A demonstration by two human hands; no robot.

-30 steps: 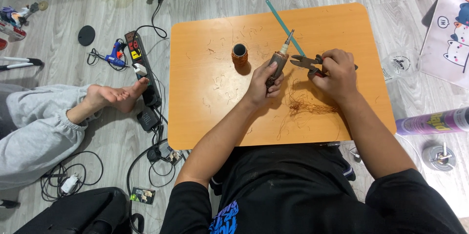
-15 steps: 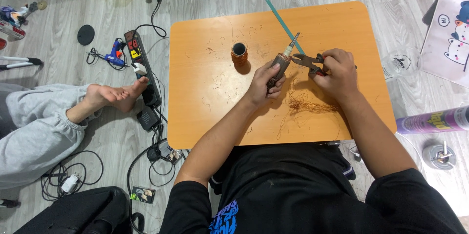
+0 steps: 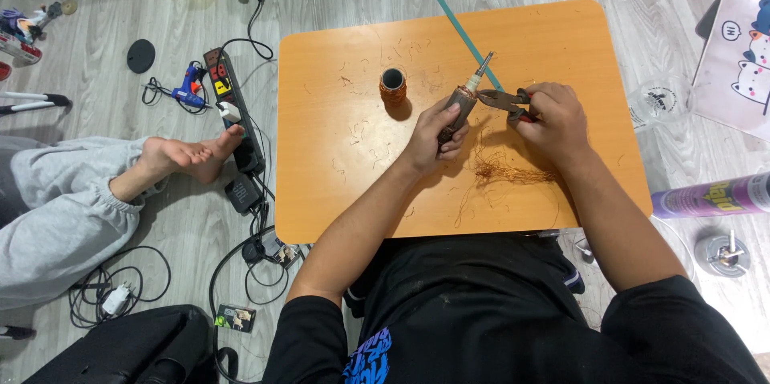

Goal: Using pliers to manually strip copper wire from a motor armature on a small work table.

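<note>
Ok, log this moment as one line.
left hand: grips motor rotor | right hand: pliers at rotor | copper wire scraps on orange table

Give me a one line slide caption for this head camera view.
Left hand grips a motor rotor while right hand works pliers over copper wire scraps on an orange table.

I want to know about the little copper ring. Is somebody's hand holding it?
No, the small copper ring stands alone on the orange table, while the left hand holds a metal rotor and the right hand holds pliers.
</note>
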